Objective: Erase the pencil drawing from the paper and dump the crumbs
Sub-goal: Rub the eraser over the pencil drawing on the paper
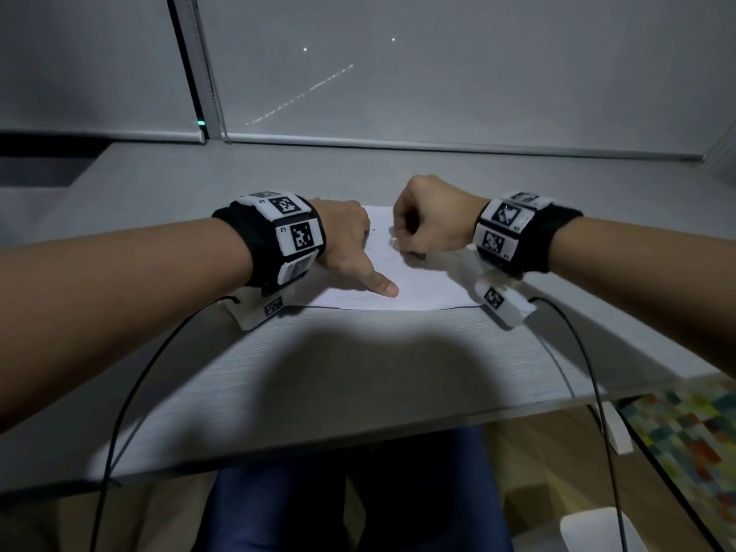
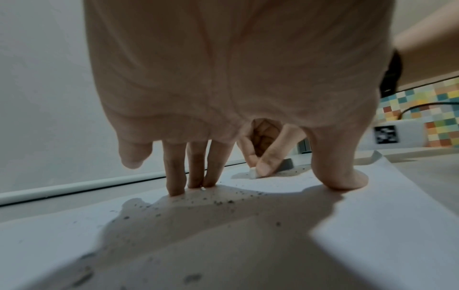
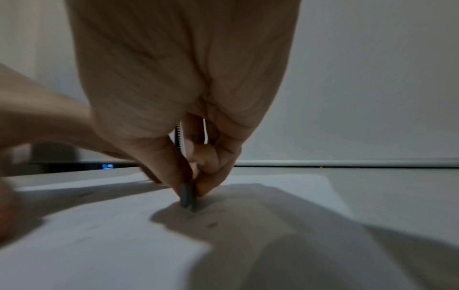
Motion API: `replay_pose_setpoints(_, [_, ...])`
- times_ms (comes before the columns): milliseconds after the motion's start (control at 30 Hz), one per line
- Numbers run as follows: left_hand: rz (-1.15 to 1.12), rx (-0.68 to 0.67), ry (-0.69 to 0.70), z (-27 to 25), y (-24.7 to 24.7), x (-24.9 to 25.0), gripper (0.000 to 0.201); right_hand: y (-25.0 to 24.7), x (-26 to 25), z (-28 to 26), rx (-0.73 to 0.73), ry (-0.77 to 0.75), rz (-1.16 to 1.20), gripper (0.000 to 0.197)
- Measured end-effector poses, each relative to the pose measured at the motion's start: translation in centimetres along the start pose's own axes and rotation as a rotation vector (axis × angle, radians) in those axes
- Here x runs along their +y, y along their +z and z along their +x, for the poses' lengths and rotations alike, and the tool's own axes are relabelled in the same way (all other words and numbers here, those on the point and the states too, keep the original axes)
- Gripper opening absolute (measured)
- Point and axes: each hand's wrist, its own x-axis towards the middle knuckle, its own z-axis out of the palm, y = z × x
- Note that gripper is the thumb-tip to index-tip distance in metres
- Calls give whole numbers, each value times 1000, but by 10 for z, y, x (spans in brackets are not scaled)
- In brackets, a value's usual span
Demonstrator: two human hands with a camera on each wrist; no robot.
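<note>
A white sheet of paper (image 1: 414, 280) lies flat on the grey desk (image 1: 338, 372). My left hand (image 1: 350, 245) presses down on its left part with straight fingers (image 2: 175, 184) and a spread thumb (image 1: 380, 286). My right hand (image 1: 430, 221) pinches a small grey-and-white eraser (image 2: 255, 172) between thumb and fingers, its end touching the paper (image 3: 248, 225) near the far right. The eraser (image 3: 186, 196) looks dark grey in the right wrist view. Dark eraser crumbs (image 2: 223, 202) are scattered over the paper (image 2: 372, 225) between the two hands. No pencil lines show clearly.
A closed roller blind (image 1: 438, 73) stands just behind the desk. Black cables (image 1: 131, 392) run from both wrist units over the desk's front edge. On the floor at the right lie a colourful checked mat (image 1: 693, 432) and a white object (image 1: 597, 531).
</note>
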Motion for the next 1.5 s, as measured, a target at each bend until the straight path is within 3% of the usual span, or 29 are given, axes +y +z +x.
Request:
replay_pose_setpoints(133, [6, 0, 5, 1, 2, 0, 100, 8, -10, -8, -30, -86, 62, 23])
replay_pose_setpoints(300, [-10, -4, -12, -2, 1, 0, 118, -3, 19, -4, 20, 8, 9, 22])
replay_pose_setpoints(400, [1, -1, 1, -2, 1, 2, 108, -5, 12, -7, 18, -29, 29, 16])
replay_pose_setpoints(500, [15, 7, 18, -2, 1, 1, 97, 0, -2, -14, -91, -101, 125, 18])
replay_pose_setpoints(667, [22, -4, 11, 0, 0, 1, 103, -10, 19, -16, -100, -57, 59, 24])
replay_pose_setpoints(800, [20, -1, 9, -1, -1, 1, 97, -14, 19, -16, -80, -48, 43, 25])
replay_pose_setpoints(933, [30, -4, 5, -3, -2, 4, 99, -3, 2, -18, -151, -110, 155, 22])
replay_pose_setpoints(1167, [31, -3, -1, 2, 0, 3, 121, -13, 18, -14, -79, -61, 52, 20])
replay_pose_setpoints(1367, [40, 7, 24, 0, 0, 2, 104, -8, 7, -11, -162, -119, 61, 22])
replay_pose_setpoints(1500, [44, -11, 16, 0, 0, 2, 120, -18, 18, -9, -147, -113, -32, 21])
